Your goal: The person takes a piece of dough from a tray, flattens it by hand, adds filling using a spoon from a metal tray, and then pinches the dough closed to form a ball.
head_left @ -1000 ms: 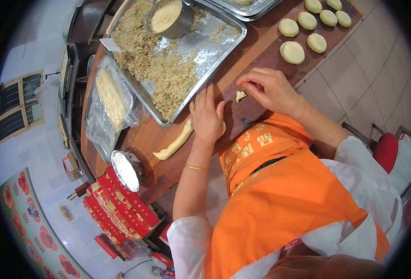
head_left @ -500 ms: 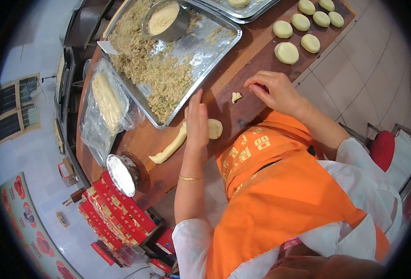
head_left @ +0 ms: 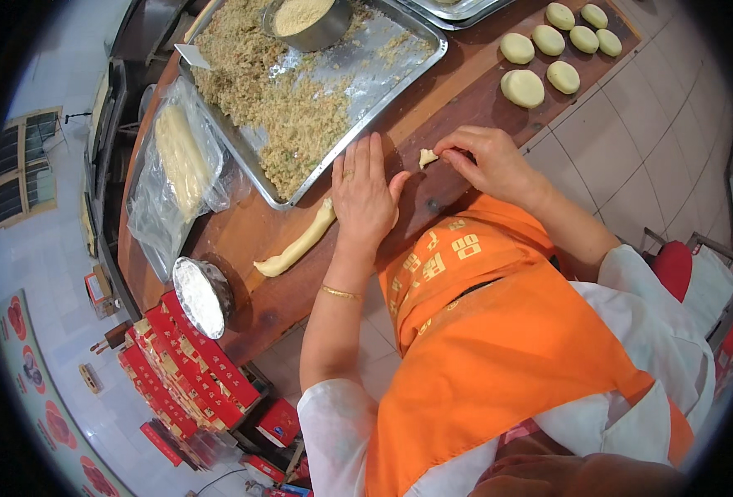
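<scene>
Resting open L hand (head_left: 363,197) over dough disc (head_left: 396,218), w/ dough rope (head_left: 297,245) just left, nearer L, axis slanting lower-L; curling R hand (head_left: 484,159) at dough scrap (head_left: 426,157), can't tell if gripping.

Here we are in what looks like a small pastry kitchen: a roll of dough (head_left: 298,244) lies near the left fingers (head_left: 363,161) on a wooden table (head_left: 420,120), a big metal tray (head_left: 383,70) of crumbly mixture (head_left: 300,145) just beyond them, dough rounds (head_left: 523,89) past the right fingers (head_left: 462,140), and an orange, printed work apron (head_left: 507,331) nearer the body!
</scene>
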`<state>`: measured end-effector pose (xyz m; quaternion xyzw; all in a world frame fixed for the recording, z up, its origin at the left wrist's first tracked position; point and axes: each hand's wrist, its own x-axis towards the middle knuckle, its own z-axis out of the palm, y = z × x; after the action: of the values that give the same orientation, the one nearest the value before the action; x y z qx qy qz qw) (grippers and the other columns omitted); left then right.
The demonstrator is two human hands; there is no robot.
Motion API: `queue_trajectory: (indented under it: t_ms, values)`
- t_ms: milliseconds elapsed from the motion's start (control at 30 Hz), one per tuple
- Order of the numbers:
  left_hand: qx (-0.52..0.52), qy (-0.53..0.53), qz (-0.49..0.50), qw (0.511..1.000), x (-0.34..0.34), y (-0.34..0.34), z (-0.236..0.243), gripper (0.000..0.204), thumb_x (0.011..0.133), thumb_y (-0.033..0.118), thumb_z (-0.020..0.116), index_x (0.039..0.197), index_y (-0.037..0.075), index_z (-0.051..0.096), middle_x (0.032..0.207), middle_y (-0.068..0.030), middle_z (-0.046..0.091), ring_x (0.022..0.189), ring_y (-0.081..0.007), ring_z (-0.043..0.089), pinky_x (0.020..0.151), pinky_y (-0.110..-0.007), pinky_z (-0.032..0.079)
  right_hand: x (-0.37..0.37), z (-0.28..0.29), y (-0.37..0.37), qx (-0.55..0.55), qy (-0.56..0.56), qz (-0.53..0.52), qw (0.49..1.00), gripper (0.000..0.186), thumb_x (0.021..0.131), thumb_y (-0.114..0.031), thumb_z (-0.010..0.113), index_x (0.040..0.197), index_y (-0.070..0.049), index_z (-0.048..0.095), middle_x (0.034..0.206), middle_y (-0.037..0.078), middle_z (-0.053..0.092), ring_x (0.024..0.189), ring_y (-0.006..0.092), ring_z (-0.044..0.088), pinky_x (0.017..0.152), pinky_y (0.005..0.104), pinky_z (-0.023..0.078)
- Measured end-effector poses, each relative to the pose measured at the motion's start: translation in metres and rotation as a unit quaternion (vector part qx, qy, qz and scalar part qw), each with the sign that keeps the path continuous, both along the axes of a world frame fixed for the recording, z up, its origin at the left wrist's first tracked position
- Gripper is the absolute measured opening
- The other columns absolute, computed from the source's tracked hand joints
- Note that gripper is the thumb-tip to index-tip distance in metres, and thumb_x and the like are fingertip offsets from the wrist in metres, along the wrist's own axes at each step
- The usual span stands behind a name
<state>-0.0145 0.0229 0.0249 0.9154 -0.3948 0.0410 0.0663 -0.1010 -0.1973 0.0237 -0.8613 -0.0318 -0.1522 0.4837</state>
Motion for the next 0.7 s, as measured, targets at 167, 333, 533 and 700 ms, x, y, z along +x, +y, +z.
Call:
queue_trajectory:
  t_ms: [167, 333, 533, 700]
  values:
    - [-0.019, 0.011, -0.006, 1.0, -0.001, 0.003, -0.001, 0.065, 0.095, 0.04, 0.057, 0.147, 0.004, 0.041, 0.142, -0.0147, 0.051, 0.135, -0.0313, 0.045, 0.115, -0.047, 0.029, 0.001, -0.001, -0.005, -0.015, 0.003, 0.002, 1.0, 0.008, 0.087, -0.005, 0.067, 0.095, -0.004, 0.068, 0.089, 0.013, 0.069, 0.08, 0.0329, 0.067, 0.069, 0.0387, 0.055]
    - [-0.017, -0.016, -0.032, 0.999, -0.003, -0.002, 0.0, 0.064, 0.094, 0.039, 0.059, 0.145, 0.003, 0.044, 0.142, -0.0138, 0.052, 0.137, -0.0302, 0.044, 0.115, -0.046, 0.029, 0.002, -0.003, -0.007, -0.011, 0.014, 0.002, 1.0, 0.008, 0.087, -0.005, 0.066, 0.095, -0.004, 0.068, 0.088, 0.013, 0.069, 0.08, 0.0327, 0.067, 0.069, 0.0386, 0.055]
    - [-0.026, -0.017, -0.036, 0.999, 0.002, -0.004, 0.003, 0.062, 0.092, 0.037, 0.063, 0.142, 0.003, 0.047, 0.139, -0.0143, 0.054, 0.136, -0.0299, 0.046, 0.114, -0.045, 0.03, 0.005, -0.001, -0.008, -0.012, 0.024, 0.004, 1.0, 0.008, 0.087, -0.006, 0.066, 0.094, -0.004, 0.069, 0.089, 0.013, 0.07, 0.081, 0.0327, 0.068, 0.07, 0.0389, 0.055]
    - [-0.191, 0.19, 0.032, 0.963, 0.005, 0.006, 0.007, 0.058, 0.093, 0.031, 0.064, 0.14, 0.001, 0.048, 0.137, -0.0171, 0.055, 0.133, -0.0328, 0.047, 0.113, -0.045, 0.031, 0.004, 0.001, -0.009, -0.015, 0.021, 0.007, 1.0, 0.008, 0.087, -0.007, 0.065, 0.094, -0.004, 0.069, 0.088, 0.013, 0.07, 0.081, 0.0333, 0.067, 0.07, 0.0392, 0.055]
